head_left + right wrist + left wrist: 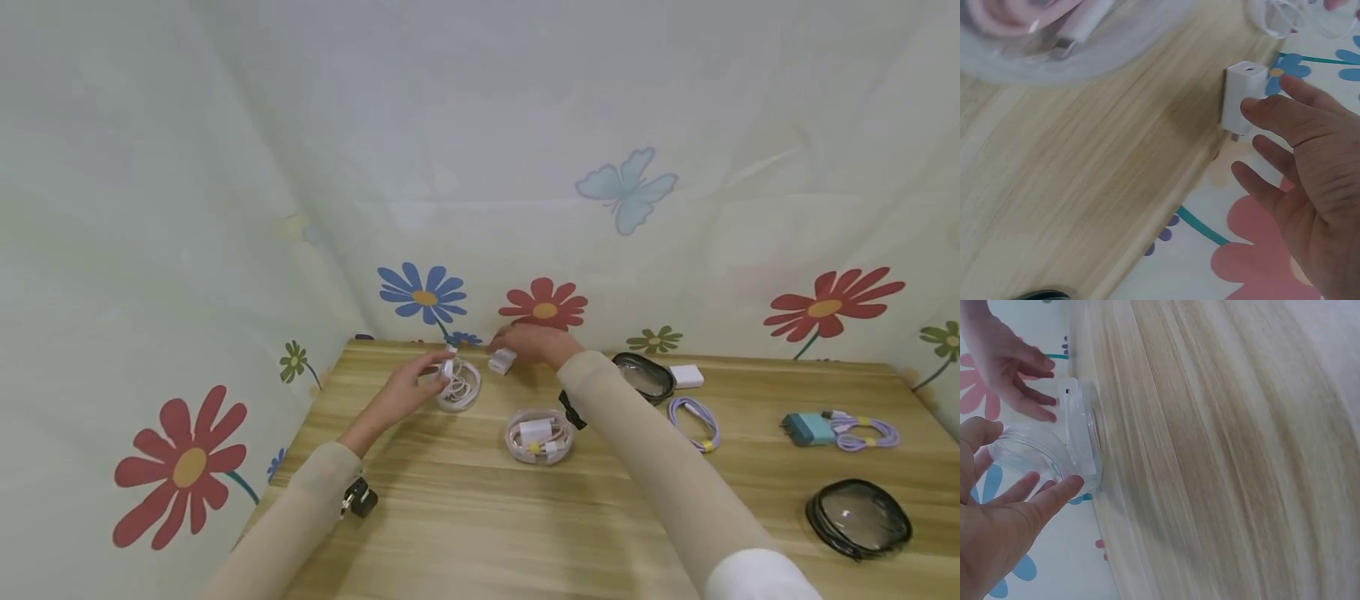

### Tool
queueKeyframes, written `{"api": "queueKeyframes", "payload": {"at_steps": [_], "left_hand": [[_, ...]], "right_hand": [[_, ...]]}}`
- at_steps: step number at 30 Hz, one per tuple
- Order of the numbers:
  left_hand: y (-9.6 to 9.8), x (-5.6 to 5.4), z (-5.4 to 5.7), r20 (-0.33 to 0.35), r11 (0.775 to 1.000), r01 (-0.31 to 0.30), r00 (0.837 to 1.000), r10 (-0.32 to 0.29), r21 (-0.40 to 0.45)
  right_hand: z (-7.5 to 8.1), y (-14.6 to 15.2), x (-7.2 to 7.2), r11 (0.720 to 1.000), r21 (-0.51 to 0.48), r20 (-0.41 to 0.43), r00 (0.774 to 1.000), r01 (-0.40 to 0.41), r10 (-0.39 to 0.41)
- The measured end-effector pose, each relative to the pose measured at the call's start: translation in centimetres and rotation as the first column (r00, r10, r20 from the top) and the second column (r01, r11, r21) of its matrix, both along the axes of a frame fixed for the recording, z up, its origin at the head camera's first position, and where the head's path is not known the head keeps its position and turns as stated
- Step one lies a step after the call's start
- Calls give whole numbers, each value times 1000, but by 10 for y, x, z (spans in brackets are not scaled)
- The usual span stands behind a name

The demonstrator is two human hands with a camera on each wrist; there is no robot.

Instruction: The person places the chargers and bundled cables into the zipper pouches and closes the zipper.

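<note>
The counter (480, 517) is seen from above by the head view; its far edge by the white charger (1242, 100) is shared close-up by both wrist views.

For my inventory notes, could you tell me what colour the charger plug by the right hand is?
White; the charger plug shows best in the right wrist view.

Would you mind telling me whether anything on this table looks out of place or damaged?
Nothing looks damaged or spilled. The one stray item is the white charger block, loose at the table's far edge under the right hand, while another lies inside the clear round case. The left hand holds a similar case.
</note>
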State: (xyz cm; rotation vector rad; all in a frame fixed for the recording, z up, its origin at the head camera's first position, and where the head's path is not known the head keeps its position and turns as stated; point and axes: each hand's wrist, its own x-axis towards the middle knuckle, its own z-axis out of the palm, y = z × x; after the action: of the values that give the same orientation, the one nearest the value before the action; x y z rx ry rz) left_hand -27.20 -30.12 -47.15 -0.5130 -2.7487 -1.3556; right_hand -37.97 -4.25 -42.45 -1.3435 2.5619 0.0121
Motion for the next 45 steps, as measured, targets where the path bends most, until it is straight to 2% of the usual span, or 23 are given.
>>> {"api": "queueKeyframes", "payload": {"at_steps": [3, 7, 15, 26, 34, 40, 45], "left_hand": [[0, 1, 1, 8, 1000, -11, 1000, 11, -15], [-1, 2, 3, 22, 999, -30, 999, 30, -29], [0, 1, 8, -10, 999, -9, 1000, 9, -39], [1, 0, 10, 14, 999, -9, 1000, 10, -41], [1, -1, 9, -5, 999, -4, 1000, 4, -36], [0, -2, 6, -10, 1000, -6, 1000, 6, -28], [0, 0, 3, -8, 1000, 1, 1000, -1, -13]], "right_hand": [[-3, -1, -1, 998, -32, 5, 998, -58, 58], [-4, -4, -1, 997, -45, 3, 998, -68, 68], [-8, 0, 6, 997, -58, 48, 998, 42, -39], [-12, 6, 5, 996, -52, 50, 996, 74, -71], [-16, 12, 0, 991, -30, 69, 990, 128, -126], [-14, 16, 1, 990, -56, 60, 991, 126, -123], [-9, 22, 5, 991, -36, 62, 990, 126, -123]]}}
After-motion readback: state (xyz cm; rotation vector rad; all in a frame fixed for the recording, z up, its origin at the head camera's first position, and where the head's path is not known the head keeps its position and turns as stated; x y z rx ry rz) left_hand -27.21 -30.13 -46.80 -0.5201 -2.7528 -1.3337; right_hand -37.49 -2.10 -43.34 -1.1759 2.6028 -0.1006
